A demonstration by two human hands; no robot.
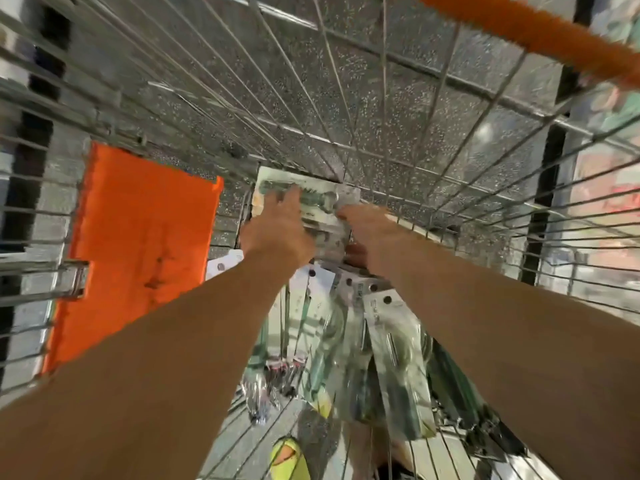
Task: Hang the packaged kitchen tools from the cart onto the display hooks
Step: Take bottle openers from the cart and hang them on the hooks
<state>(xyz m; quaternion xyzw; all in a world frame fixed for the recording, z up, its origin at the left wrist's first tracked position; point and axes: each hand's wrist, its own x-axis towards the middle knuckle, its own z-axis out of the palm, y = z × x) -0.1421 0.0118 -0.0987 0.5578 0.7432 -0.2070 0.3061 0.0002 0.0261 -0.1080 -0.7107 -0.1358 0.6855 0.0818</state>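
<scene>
I look down into a wire shopping cart (381,57). Both my arms reach to its far end. My left hand (277,230) and my right hand (370,233) hold a stack of green-and-white packaged kitchen tools (323,209) from either side, fingers curled over the top pack. Closer to me, several more packaged tools (391,348) with white header cards and hang holes lie fanned in the basket under my forearms. The view is blurred by motion. No display hooks show.
An orange plastic flap (138,251) of the cart's child seat hangs at the left. The orange cart handle (540,32) crosses the top right. Speckled grey floor shows through the wires. Store shelving stands at the right edge (609,188). A yellow-green shoe (289,459) is below.
</scene>
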